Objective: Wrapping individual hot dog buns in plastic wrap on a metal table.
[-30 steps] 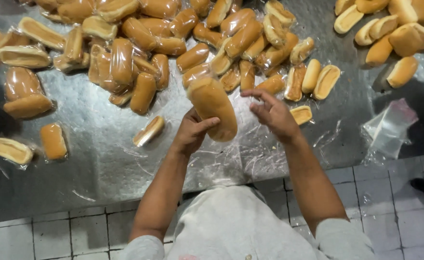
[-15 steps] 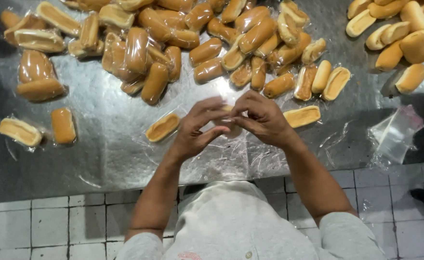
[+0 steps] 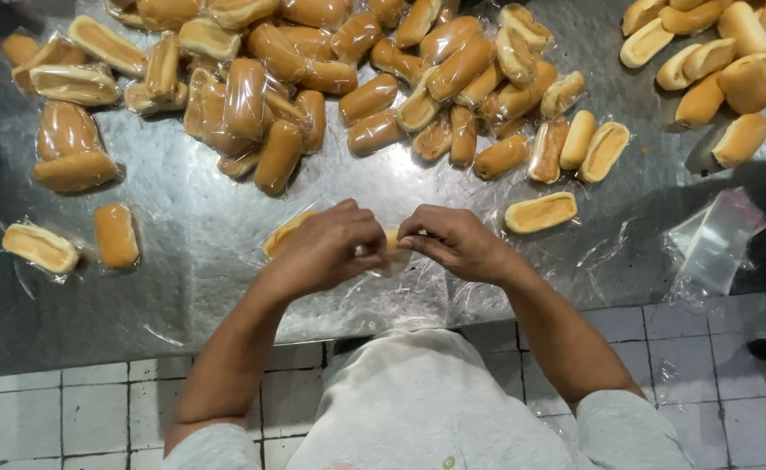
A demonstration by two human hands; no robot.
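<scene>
My left hand [image 3: 326, 248] and my right hand [image 3: 453, 241] meet over the steel table [image 3: 174, 287] near its front edge. Together they pinch a clear plastic bag [image 3: 392, 261] that holds a bread roll, mostly hidden under my fingers. Another roll [image 3: 285, 233] in plastic peeks out from under my left hand. A loose split roll [image 3: 540, 212] lies just right of my right hand.
A big heap of wrapped rolls [image 3: 313, 70] covers the far middle of the table. Unwrapped rolls [image 3: 714, 61] pile at the far right. A stack of empty clear bags [image 3: 714, 239] lies at the right edge. Two rolls [image 3: 78, 239] sit at the left.
A second ago my hands held a roll up above the table. They have come down and together, and now close on the bag at the table surface.
</scene>
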